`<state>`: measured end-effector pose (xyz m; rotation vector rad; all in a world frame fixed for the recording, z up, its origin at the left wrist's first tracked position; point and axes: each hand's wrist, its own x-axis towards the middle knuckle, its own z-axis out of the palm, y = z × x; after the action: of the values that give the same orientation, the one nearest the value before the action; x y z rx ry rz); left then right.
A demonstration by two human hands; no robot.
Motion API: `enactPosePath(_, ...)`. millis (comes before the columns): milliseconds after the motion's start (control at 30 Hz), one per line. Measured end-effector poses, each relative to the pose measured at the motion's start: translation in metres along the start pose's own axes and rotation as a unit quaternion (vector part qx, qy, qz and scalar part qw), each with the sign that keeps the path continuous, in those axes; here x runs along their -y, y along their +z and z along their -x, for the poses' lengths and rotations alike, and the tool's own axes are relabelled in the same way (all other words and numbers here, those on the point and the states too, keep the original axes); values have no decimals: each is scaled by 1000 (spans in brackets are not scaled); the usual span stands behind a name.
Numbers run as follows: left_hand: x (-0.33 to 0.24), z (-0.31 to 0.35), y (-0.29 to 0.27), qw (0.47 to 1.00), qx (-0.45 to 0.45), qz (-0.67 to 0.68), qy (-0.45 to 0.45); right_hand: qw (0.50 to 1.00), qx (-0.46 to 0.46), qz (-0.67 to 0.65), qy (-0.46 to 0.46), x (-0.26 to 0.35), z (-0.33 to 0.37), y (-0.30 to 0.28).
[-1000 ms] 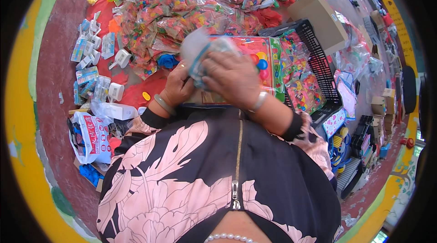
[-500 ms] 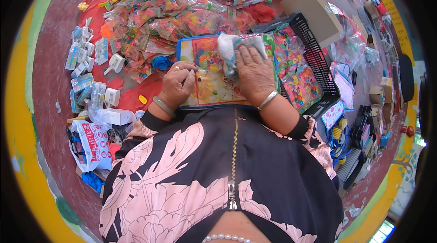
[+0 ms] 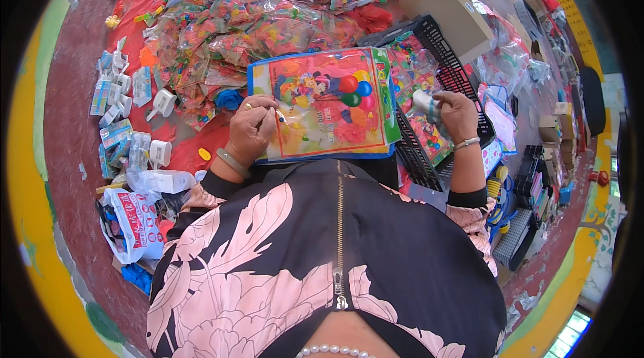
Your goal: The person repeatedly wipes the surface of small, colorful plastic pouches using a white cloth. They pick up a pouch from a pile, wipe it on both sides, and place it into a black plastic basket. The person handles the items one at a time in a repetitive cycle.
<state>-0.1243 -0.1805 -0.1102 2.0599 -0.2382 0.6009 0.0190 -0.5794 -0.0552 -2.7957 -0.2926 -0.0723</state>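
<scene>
In front of me lies a flat balloon packet (image 3: pixel 315 123), printed with coloured balloons and a cartoon figure, on a blue-edged board or folder (image 3: pixel 257 71). My left hand (image 3: pixel 253 133) rests on its left edge, fingers curled together; whatever they pinch is too small to make out. Off the packet's right side, my right hand (image 3: pixel 460 118) grips a small white and teal cloth (image 3: pixel 425 103) between thumb and fingers. The cloth hangs over a black plastic crate (image 3: pixel 448 49) with similar colourful packets (image 3: pixel 439 149) in it.
A wide heap of clear bags with colourful contents (image 3: pixel 235 36) spreads beyond the packet on red sheeting. White plastic devices and small boxes (image 3: pixel 161 103) lie at the left, above a white carrier bag (image 3: pixel 134 220). A tan box (image 3: pixel 449 16) leans behind the crate.
My right hand has lifted off the packet and moved right over the crate, carrying the cloth, which uncovers the packet's printed front. My left hand stays at the left edge.
</scene>
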Motion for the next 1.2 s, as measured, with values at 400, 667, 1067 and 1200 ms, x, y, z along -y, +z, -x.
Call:
enactPosePath(400, -8, -4, 0, 999, 15, -47, 2, 995, 95, -18, -13, 122, 9, 15)
enactPosePath(667, 2, 12, 8, 992, -22, 64, -110, 934, 62, -352, -21, 95, 3, 4)
enactPosePath(1067, 4, 5, 7, 992, 79, -6, -95, 904, -47, -424, 29, -49, -80, -111)
enactPosePath(1200, 4, 0, 8, 991, 89, -38, -87, 925, -18, -365, 108, -101, -120, -74)
